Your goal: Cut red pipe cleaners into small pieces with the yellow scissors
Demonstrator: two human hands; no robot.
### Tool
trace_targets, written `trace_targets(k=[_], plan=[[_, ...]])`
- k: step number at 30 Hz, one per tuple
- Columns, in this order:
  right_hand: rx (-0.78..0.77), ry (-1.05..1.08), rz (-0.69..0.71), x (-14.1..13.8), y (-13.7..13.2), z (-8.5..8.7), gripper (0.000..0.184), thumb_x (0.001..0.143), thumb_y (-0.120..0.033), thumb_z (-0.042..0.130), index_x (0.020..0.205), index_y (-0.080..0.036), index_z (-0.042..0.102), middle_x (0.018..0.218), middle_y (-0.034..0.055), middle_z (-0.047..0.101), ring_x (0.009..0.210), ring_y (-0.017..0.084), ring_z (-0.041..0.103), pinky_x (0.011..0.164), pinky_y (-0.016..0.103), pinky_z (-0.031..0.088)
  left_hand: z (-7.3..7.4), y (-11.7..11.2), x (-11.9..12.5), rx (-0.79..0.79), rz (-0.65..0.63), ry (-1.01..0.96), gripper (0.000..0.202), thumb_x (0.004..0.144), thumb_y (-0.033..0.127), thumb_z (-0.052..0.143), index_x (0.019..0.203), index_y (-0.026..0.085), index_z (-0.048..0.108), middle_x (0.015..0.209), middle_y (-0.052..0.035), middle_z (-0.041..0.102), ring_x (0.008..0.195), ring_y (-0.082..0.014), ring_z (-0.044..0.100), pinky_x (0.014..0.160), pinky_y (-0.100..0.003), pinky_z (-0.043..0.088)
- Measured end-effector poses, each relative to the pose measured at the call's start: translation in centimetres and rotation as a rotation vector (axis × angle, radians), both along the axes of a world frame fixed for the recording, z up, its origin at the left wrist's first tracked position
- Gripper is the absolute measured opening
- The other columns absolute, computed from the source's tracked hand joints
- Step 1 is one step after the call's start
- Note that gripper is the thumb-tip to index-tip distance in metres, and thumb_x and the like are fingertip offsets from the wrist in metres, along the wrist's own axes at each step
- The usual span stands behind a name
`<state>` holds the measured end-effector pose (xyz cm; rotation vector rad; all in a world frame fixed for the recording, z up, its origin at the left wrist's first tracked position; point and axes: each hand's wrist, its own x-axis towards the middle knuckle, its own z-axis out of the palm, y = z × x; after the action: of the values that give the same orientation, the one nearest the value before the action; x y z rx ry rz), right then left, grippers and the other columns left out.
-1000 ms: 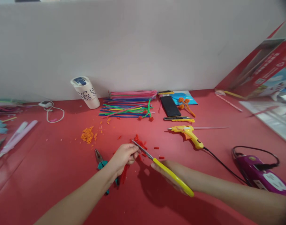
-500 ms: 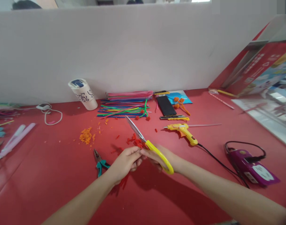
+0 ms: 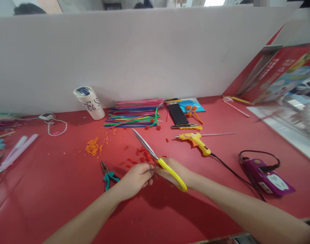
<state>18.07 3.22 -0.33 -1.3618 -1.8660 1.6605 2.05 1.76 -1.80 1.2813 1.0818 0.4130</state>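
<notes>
- Scissors [image 3: 167,167] over the worktop [image 3: 68,189], right hand [image 3: 175,166] fingers clamped on them, blades angled away, probably to free the fingertips!
- Left hand [image 3: 138,176] meets it, fingers together; can't tell what's pinched.
- Red bits [image 3: 142,158] just beyond, likely left where they fell.
- Pliers [image 3: 108,175] leftward, glue gun [image 3: 197,139] rightward, seemingly in easy reach.

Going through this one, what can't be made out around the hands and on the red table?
All in the head view:
Whatever the left hand may pinch: hidden by the hand itself.
How the right hand sits in the handles of the yellow-handled metal scissors: hidden by that hand.
Ends of the teal-handled pliers: behind the left forearm.
Fine print on the red printed box: small and blurred.
</notes>
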Motion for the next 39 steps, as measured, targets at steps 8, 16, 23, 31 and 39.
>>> trace_targets(k=[8,16,23,31,39], plan=[[-0.034,0.043,0.016,1.2,0.1,-0.5,0.025,0.082,-0.033,0.036,0.062,-0.019,0.041,0.035,-0.0095,0.035,0.029,0.006,0.037,0.033,0.017,0.032,1.4,0.0,-0.1,-0.133,0.025,-0.061,0.026,0.077,0.037,0.045,0.072,0.013,0.054,0.056,0.0025,0.049,0.045,-0.0055,0.041,0.041,-0.017,0.029],[0.017,-0.035,-0.063,1.9,0.5,-0.1,0.033,0.082,-0.048,0.035,0.063,-0.02,0.035,0.04,-0.0086,0.035,0.032,0.006,0.035,0.035,0.019,0.03,1.1,0.4,0.1,-0.113,0.177,-0.061,0.024,0.076,0.035,0.045,0.07,0.013,0.054,0.051,0.0055,0.042,0.038,-0.0025,0.032,0.037,-0.015,0.021],[0.132,-0.38,0.132,5.1,-2.0,0.7,0.044,0.078,-0.06,0.033,0.068,-0.019,0.042,0.06,-0.0017,0.048,0.052,0.01,0.042,0.048,0.023,0.031,0.2,1.2,-0.8,-0.038,0.408,-0.084,0.021,0.076,0.035,0.046,0.071,0.015,0.051,0.054,0.0057,0.045,0.038,-0.004,0.038,0.036,-0.017,0.028],[0.097,-0.436,0.179,4.2,-3.3,0.0,0.048,0.079,-0.062,0.026,0.068,-0.018,0.042,0.063,-0.0002,0.05,0.052,0.01,0.039,0.048,0.024,0.027,0.9,1.6,0.3,-0.039,0.383,-0.111,0.02,0.076,0.031,0.045,0.065,0.015,0.046,0.046,0.0078,0.04,0.034,-0.0015,0.021,0.036,-0.018,0.012],[0.084,-0.333,0.155,3.5,-3.1,0.0,0.043,0.082,-0.056,0.026,0.063,-0.019,0.036,0.056,-0.0034,0.042,0.051,0.008,0.036,0.047,0.022,0.026,0.9,1.6,-0.4,0.009,0.343,-0.052,0.025,0.077,0.035,0.045,0.062,0.015,0.046,0.045,0.0078,0.038,0.035,-0.0027,0.02,0.038,-0.019,0.012]])
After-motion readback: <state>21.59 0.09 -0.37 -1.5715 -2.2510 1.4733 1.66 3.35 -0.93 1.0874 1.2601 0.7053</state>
